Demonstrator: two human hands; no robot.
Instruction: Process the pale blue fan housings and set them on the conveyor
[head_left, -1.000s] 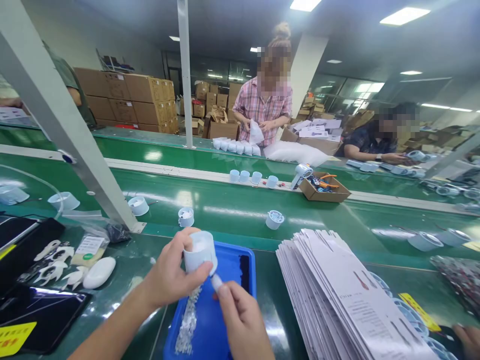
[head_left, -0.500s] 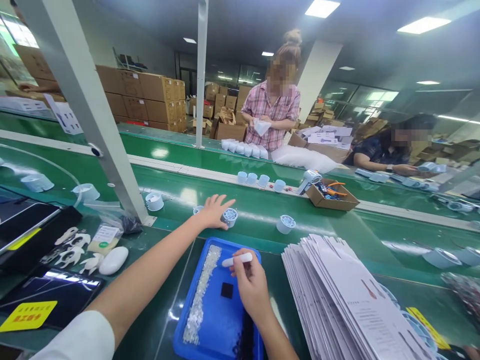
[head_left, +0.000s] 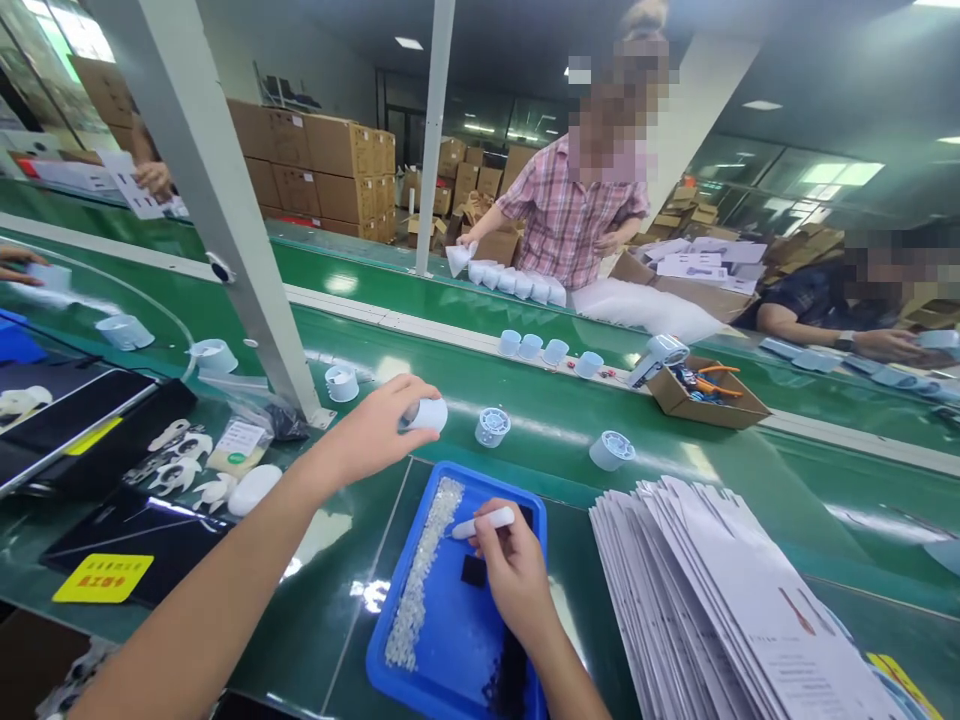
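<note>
My left hand [head_left: 382, 430] is closed around a light-blue plastic cup-shaped part [head_left: 429, 414], held on its side over the green belt. In my right hand [head_left: 514, 560] is a white pen-like tool [head_left: 484, 522], its thin tip pointing left above a blue tray [head_left: 380, 640]. Small clear pieces [head_left: 424, 575] lie along the tray's left side. Small black pieces [head_left: 514, 665] fill its right side, and a black square [head_left: 473, 570] sits near the middle. Beyond the tray, a round blue part [head_left: 493, 427] with a spoked top stands on the belt, and another such part [head_left: 612, 450] is further right.
A stack of printed sheets [head_left: 720, 590] lies right of the tray. A metal post [head_left: 225, 220] rises at left, near a white rounded object [head_left: 255, 490]. Across the belt stand a cardboard box of tools [head_left: 709, 395] and a co-worker in a plaid shirt [head_left: 559, 210].
My left hand has closed on a blue part and lifted it from the belt, leaving the neighbouring part standing. The right hand still holds the pen-like tool over the tray. The view has shifted.
</note>
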